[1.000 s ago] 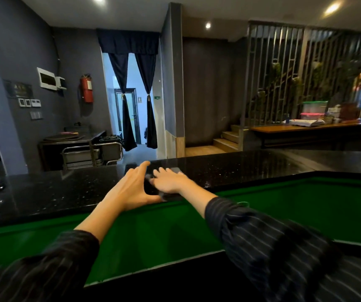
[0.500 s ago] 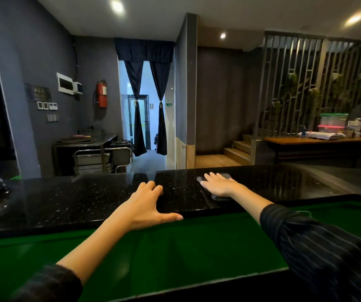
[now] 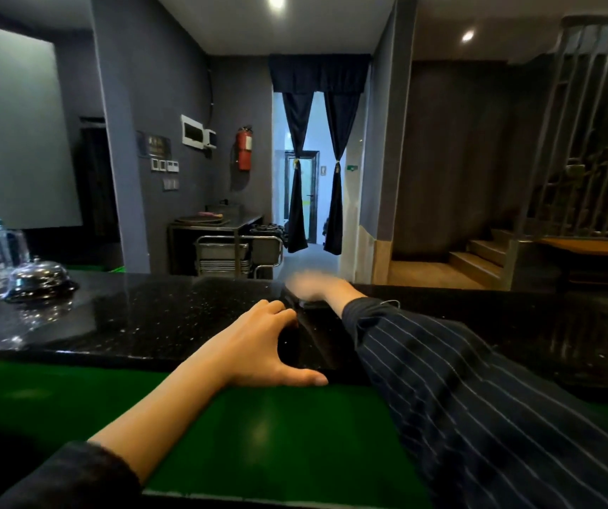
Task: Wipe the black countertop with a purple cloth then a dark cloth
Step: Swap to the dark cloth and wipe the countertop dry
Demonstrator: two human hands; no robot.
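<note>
Our blurred right hand (image 3: pixel 313 285), flat on a dark cloth (image 3: pixel 308 302), has swept back toward 12 o'clock on the speckled black stone countertop (image 3: pixel 148 317), beside our open, bracing left hand (image 3: pixel 258 347), the second wiping pass apparently under way.

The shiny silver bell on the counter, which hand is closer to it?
Left. The left hand rests on the black countertop, right of the bell. The right hand is farther right, pressing the dark cloth.

The right hand (image 3: pixel 313 286) has swept the dark cloth (image 3: pixel 304 302) leftward, close beside the left hand (image 3: pixel 262 347).

One head-worn camera looks forward and slightly down, close over the black countertop (image 3: pixel 148 317).
</note>
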